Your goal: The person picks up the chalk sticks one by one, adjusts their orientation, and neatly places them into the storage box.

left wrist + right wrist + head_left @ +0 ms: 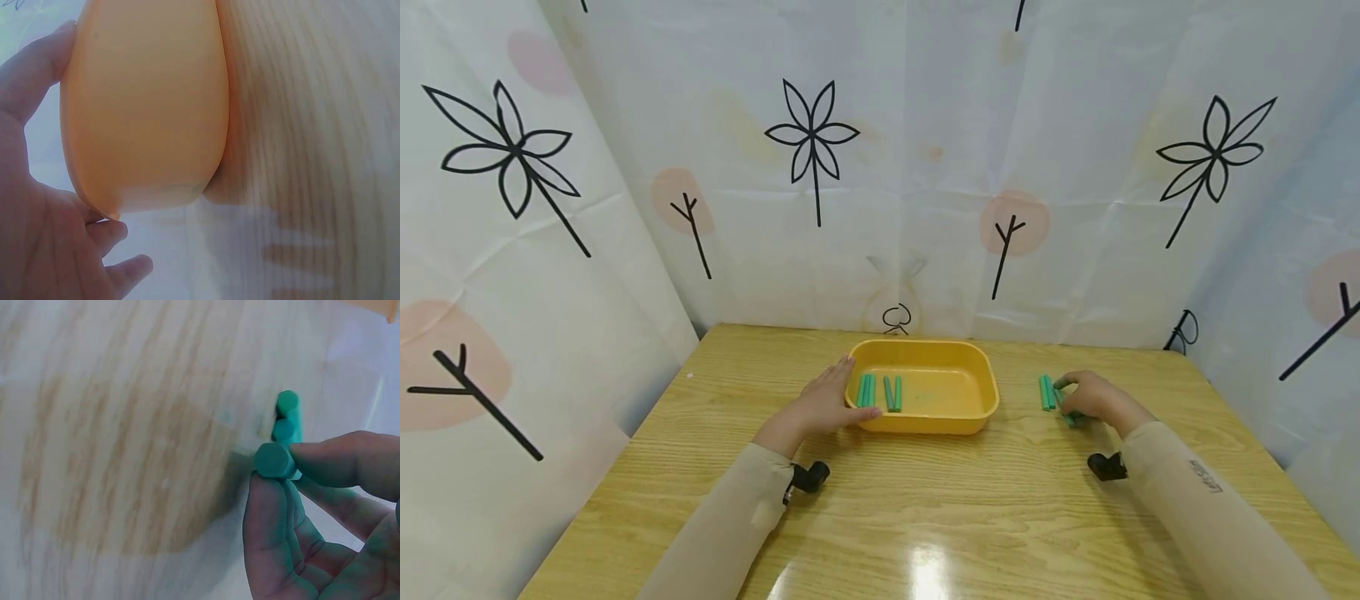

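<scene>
A yellow tray (977, 412) sits mid-table with several green sticks (880, 392) lying in its left half. My left hand (826, 404) rests flat against the tray's left wall (144, 106), fingers straight, thumb at the rim. To the right of the tray, my right hand (1093, 397) pinches one green stick (275, 460) between thumb and fingers. Two more green sticks (287, 415) lie on the table just beyond it, seen from the head as a pair (1046, 392) left of the hand.
The wooden table (925, 517) is walled by a white curtain with flower prints (812, 142) at the back and both sides. Small black wrist cameras (808, 477) sit by each sleeve.
</scene>
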The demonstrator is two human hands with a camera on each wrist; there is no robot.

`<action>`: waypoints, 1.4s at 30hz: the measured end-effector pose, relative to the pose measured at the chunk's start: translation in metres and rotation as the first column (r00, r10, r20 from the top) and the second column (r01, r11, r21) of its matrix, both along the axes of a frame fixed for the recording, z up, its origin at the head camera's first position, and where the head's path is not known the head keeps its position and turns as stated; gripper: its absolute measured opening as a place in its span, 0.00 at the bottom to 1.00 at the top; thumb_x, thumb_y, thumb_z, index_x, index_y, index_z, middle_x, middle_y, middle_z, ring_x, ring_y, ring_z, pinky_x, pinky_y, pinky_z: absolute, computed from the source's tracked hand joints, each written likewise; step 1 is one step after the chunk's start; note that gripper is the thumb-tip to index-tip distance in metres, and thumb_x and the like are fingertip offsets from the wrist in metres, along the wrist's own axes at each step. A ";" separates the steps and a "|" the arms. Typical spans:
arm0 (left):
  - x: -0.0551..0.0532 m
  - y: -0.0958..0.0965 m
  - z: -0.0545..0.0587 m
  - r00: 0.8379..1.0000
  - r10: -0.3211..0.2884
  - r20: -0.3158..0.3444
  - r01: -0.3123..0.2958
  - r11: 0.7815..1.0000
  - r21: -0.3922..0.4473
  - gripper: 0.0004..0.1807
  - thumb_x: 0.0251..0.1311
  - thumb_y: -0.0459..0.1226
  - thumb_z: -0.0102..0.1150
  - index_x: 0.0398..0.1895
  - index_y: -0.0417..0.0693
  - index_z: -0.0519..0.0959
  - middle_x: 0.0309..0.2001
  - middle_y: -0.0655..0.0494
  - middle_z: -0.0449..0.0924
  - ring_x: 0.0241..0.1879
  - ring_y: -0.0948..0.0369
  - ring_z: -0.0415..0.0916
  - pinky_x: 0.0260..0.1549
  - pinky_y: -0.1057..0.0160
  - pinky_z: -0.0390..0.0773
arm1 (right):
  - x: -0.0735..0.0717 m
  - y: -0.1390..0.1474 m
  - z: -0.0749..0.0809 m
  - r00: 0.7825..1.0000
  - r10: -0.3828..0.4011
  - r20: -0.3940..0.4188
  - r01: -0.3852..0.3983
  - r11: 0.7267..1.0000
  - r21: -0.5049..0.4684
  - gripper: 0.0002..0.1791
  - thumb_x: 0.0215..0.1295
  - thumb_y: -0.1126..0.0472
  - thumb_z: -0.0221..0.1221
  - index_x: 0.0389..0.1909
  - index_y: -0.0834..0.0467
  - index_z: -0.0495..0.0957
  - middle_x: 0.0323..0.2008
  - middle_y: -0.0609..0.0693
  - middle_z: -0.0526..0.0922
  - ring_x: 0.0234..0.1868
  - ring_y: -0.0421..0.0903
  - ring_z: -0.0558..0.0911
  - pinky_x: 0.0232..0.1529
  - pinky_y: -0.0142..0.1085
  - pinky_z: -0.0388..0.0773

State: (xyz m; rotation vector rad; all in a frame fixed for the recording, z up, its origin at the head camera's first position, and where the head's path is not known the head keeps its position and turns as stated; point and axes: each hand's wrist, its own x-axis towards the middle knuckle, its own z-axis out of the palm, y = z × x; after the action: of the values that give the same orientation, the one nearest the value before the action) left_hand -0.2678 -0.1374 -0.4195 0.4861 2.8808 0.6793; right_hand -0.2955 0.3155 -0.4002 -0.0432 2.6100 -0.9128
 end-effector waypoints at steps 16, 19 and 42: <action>-0.002 -0.001 -0.002 1.000 -0.009 -0.006 0.009 1.000 0.004 0.62 0.58 0.70 0.56 0.81 0.42 0.40 0.81 0.45 0.38 0.78 0.42 0.39 0.71 0.37 0.46 | 0.014 -0.014 0.046 0.999 0.044 -0.020 -0.046 0.985 -0.167 0.35 0.66 0.69 0.55 0.71 0.75 0.55 0.40 0.62 0.75 0.33 0.49 0.78 0.40 0.48 0.82; -0.002 0.000 -0.002 1.000 -0.009 -0.004 0.009 1.000 0.003 0.62 0.58 0.70 0.56 0.81 0.43 0.40 0.81 0.45 0.37 0.78 0.43 0.39 0.72 0.37 0.46 | 0.014 -0.018 0.055 0.997 0.066 -0.036 -0.072 0.979 -0.190 0.35 0.67 0.69 0.55 0.72 0.75 0.54 0.39 0.60 0.75 0.33 0.49 0.77 0.40 0.47 0.82; 0.000 -0.001 -0.002 1.000 0.003 0.008 -0.003 1.000 0.002 0.63 0.57 0.71 0.55 0.82 0.45 0.38 0.81 0.47 0.36 0.78 0.45 0.38 0.72 0.38 0.45 | 0.006 -0.090 0.102 0.993 0.084 -0.080 -0.105 0.942 -0.319 0.33 0.68 0.69 0.58 0.72 0.69 0.59 0.41 0.60 0.75 0.34 0.50 0.81 0.44 0.43 0.83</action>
State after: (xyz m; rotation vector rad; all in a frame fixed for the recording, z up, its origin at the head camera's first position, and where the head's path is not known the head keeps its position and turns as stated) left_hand -0.2681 -0.1383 -0.4220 0.4790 2.8745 0.6835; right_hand -0.2898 0.2253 -0.2978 -0.2871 2.4635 -1.3136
